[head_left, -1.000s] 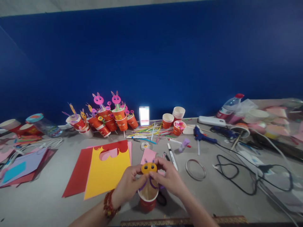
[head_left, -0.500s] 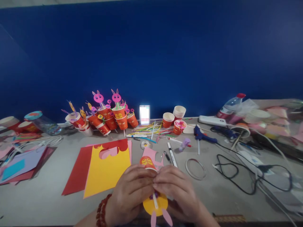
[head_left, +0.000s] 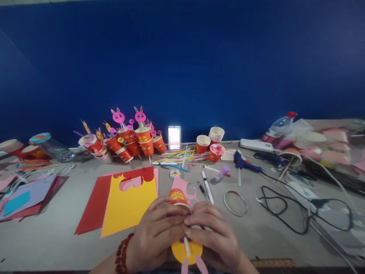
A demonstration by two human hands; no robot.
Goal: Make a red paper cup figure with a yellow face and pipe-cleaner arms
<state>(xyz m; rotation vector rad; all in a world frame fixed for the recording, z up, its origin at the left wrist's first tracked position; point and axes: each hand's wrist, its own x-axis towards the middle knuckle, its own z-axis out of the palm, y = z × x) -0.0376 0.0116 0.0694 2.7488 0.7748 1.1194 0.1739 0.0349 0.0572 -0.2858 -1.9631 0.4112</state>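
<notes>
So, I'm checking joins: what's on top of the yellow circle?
A white strip lies on the yellow circle, purple bits at its upper end; pink ears stick out below. The circle's underside and whatever the left hand and right hand cover are hidden.

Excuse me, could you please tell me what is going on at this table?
A person's left hand and right hand are close together, holding a yellow paper disc with pink ears and a white stick against it. Just beyond the hands is a tipped red paper cup, its rim toward the person; exactly how they connect is hidden. A cut yellow sheet lies to the left, and decorated cups sit farther back.
</notes>
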